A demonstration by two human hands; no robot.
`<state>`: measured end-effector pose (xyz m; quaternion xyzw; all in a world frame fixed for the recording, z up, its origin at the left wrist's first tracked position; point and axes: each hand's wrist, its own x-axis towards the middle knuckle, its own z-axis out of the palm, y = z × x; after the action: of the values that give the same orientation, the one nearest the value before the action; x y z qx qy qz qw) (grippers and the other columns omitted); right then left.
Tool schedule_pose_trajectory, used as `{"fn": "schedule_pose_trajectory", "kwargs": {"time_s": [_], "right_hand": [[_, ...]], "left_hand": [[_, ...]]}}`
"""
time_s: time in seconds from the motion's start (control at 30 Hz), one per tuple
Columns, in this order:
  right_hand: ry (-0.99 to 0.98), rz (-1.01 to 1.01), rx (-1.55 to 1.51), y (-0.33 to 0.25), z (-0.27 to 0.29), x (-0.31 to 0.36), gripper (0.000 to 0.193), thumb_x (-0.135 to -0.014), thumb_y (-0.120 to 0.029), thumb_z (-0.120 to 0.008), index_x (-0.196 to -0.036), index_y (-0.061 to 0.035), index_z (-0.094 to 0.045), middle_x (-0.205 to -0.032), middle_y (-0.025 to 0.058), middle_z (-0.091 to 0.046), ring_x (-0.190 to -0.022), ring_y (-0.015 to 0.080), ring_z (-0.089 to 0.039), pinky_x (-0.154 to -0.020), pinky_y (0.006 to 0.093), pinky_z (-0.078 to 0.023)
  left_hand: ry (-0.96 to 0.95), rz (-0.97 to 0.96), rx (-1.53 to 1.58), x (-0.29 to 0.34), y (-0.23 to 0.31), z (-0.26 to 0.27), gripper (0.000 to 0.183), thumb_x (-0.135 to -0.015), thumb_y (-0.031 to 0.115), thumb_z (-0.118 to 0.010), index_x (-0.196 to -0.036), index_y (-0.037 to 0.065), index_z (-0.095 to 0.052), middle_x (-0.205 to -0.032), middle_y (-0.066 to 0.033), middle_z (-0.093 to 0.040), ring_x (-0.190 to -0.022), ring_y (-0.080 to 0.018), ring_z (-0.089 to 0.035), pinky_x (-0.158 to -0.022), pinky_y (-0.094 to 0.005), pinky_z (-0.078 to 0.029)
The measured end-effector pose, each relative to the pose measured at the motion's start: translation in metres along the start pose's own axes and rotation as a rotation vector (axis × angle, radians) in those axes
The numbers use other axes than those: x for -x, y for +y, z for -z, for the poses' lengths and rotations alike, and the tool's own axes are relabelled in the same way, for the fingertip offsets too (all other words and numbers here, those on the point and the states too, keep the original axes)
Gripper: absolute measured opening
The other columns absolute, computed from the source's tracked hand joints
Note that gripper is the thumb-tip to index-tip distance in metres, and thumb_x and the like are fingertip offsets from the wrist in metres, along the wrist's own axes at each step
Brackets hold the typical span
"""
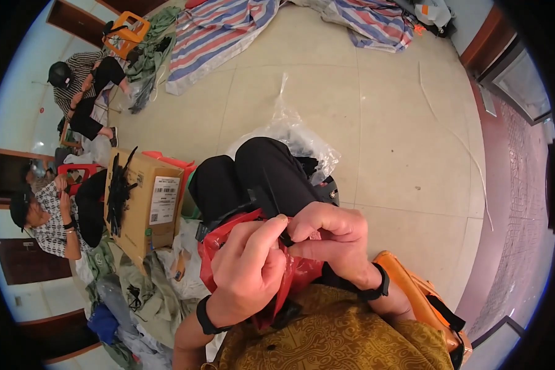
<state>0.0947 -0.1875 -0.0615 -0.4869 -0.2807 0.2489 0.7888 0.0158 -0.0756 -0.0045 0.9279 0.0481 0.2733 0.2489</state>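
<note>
The right hand [336, 237] pinches a small black piece [285, 239] between nearly closed fingers, above the red plastic bag's [305, 271] far edge. The left hand's [250, 256] curled fingers meet it, grip hidden. Apparently fine fingertip handling; continuing calls for a steady pinch.

Left hand [246, 265], right hand [336, 237], pinched black strip [286, 239]

Left hand [246, 265] beside right hand [334, 237], fingers [264, 243] curled, forearms [191, 339] converging.
</note>
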Motion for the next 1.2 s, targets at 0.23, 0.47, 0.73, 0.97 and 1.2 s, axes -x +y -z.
{"fn": "schedule_pose_trajectory", "kwargs": {"time_s": [0.23, 0.47, 0.73, 0.97, 1.2], "right_hand": [[-0.044, -0.027, -0.122, 0.002, 0.009, -0.002, 0.02, -0.06, 0.012, -0.064, -0.075, -0.0004, -0.058, -0.075, 0.0018, -0.059, -0.071, 0.0077, -0.055, -0.062, 0.0206, -0.043], [-0.085, -0.132, -0.43, 0.015, 0.015, -0.004, 0.022, -0.056, 0.016, -0.064, -0.071, 0.0011, -0.058, -0.076, 0.0051, -0.059, -0.073, 0.0111, -0.056, -0.065, 0.0223, -0.045], [-0.147, -0.105, -0.542, 0.022, 0.02, -0.008, 0.026, -0.051, 0.017, -0.066, -0.07, 0.0016, -0.059, -0.075, 0.008, -0.06, -0.072, 0.0143, -0.057, -0.065, 0.0245, -0.046], [-0.128, -0.113, -0.578, 0.022, 0.019, -0.005, 0.026, -0.052, 0.017, -0.065, -0.071, 0.0013, -0.058, -0.076, 0.0081, -0.06, -0.072, 0.0134, -0.057, -0.064, 0.0234, -0.046], [-0.053, -0.063, -0.539, 0.02, 0.017, -0.003, 0.027, -0.053, 0.018, -0.065, -0.072, 0.0007, -0.058, -0.075, 0.0068, -0.06, -0.071, 0.0117, -0.057, -0.063, 0.0221, -0.046]], "left_hand": [[-0.194, 0.004, 0.025, -0.012, 0.001, 0.008, 0.025, -0.063, -0.01, -0.055, -0.086, 0.002, -0.055, -0.067, -0.0076, -0.053, -0.05, -0.0205, -0.051, -0.042, -0.0283, -0.042], [-0.343, 0.237, 0.259, -0.01, 0.0, 0.015, 0.023, -0.067, -0.007, -0.057, -0.088, 0.002, -0.056, -0.07, -0.0062, -0.057, -0.051, -0.0147, -0.056, -0.047, -0.0226, -0.046], [-0.457, 0.539, 0.487, -0.014, 0.004, 0.019, 0.02, -0.071, -0.004, -0.057, -0.091, 0.001, -0.056, -0.067, -0.0043, -0.057, -0.057, -0.0055, -0.057, -0.052, -0.0187, -0.047], [-0.471, 0.504, 0.44, -0.014, 0.005, 0.019, 0.021, -0.072, -0.004, -0.057, -0.093, 0.001, -0.056, -0.068, -0.0043, -0.058, -0.057, -0.0062, -0.057, -0.054, -0.0188, -0.047], [-0.417, 0.477, 0.419, -0.011, 0.007, 0.018, 0.022, -0.071, -0.003, -0.058, -0.092, 0.001, -0.056, -0.071, -0.0059, -0.059, -0.059, -0.0087, -0.058, -0.054, -0.0201, -0.047]]}}
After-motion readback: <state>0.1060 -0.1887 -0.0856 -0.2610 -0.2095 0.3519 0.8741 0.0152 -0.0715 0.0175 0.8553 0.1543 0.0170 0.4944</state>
